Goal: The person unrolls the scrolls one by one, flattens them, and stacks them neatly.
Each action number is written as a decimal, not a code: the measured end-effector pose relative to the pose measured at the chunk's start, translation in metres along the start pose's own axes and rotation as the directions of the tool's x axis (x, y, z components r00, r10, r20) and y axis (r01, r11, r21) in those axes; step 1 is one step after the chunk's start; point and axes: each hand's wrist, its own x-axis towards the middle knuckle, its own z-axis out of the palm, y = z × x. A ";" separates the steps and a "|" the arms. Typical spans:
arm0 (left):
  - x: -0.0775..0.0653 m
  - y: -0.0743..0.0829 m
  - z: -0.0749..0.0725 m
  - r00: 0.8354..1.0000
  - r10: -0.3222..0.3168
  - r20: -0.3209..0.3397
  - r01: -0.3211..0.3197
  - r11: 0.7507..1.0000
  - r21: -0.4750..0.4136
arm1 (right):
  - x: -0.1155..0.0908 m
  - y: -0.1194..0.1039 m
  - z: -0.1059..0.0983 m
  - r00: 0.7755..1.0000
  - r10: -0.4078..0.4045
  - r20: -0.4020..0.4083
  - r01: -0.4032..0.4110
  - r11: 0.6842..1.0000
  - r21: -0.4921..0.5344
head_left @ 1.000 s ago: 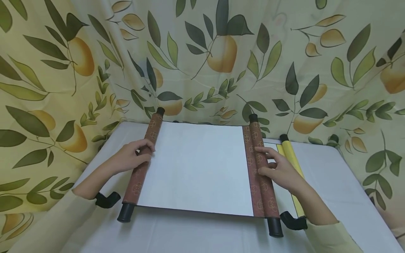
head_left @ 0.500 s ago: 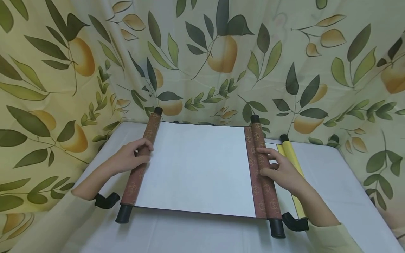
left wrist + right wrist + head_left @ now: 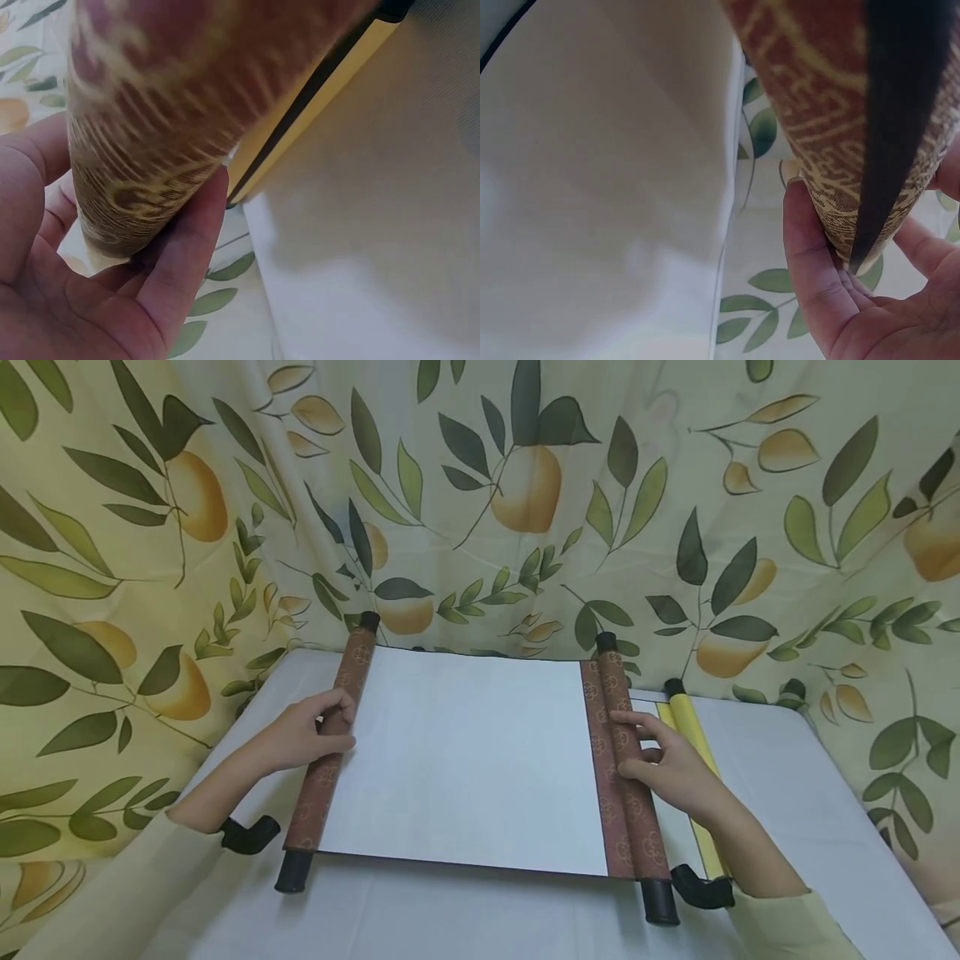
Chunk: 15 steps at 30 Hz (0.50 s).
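Note:
A scroll with blank white paper (image 3: pixel 472 760) is stretched between two brown-red rollers patterned in gold, with black end caps. My left hand (image 3: pixel 311 733) grips the left roller (image 3: pixel 313 802) near its middle. In the left wrist view, the fingers of that hand (image 3: pixel 97 292) curl round the roller (image 3: pixel 165 112). On the other side, my right hand (image 3: pixel 667 764) holds the right roller (image 3: pixel 641 827) between thumb and fingers. The right wrist view shows this hand (image 3: pixel 870 300) cupped about the roller (image 3: pixel 810 97), along which a dark strip runs. The scroll's front edge appears raised above the table.
A second scroll with a yellow roller (image 3: pixel 693 731) lies at the right, partly hidden behind my right hand and arm. The white-covered table (image 3: pixel 795 793) extends to the right. A curtain (image 3: pixel 465 510) printed with fruit and leaves hangs close behind the table.
The left roller has shifted slightly left with my left hand, and the right roller slightly right with my right hand. The rollers stand a little farther apart. Both grips are kept.

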 end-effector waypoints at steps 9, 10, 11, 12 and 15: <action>0.008 -0.035 0.000 0.999 -0.038 0.011 0.038 0.999 0.013 | -0.001 0.002 -0.002 1.000 0.000 -0.005 0.000 1.000 -0.015; 0.007 -0.035 -0.001 0.999 -0.046 0.015 0.046 0.999 0.022 | -0.001 0.003 -0.002 1.000 0.000 -0.007 0.000 1.000 -0.021; 0.007 -0.035 -0.002 0.999 -0.052 0.017 0.051 0.998 0.029 | -0.001 0.003 -0.002 1.000 0.001 -0.006 -0.001 1.000 -0.023; 0.007 -0.035 -0.002 0.998 -0.057 0.017 0.057 0.998 0.032 | -0.001 0.003 -0.002 1.000 0.002 -0.008 -0.002 1.000 -0.028; 0.007 -0.034 -0.002 0.998 -0.058 0.015 0.057 0.997 0.045 | -0.002 0.004 -0.003 1.000 -0.002 -0.012 0.001 0.999 -0.047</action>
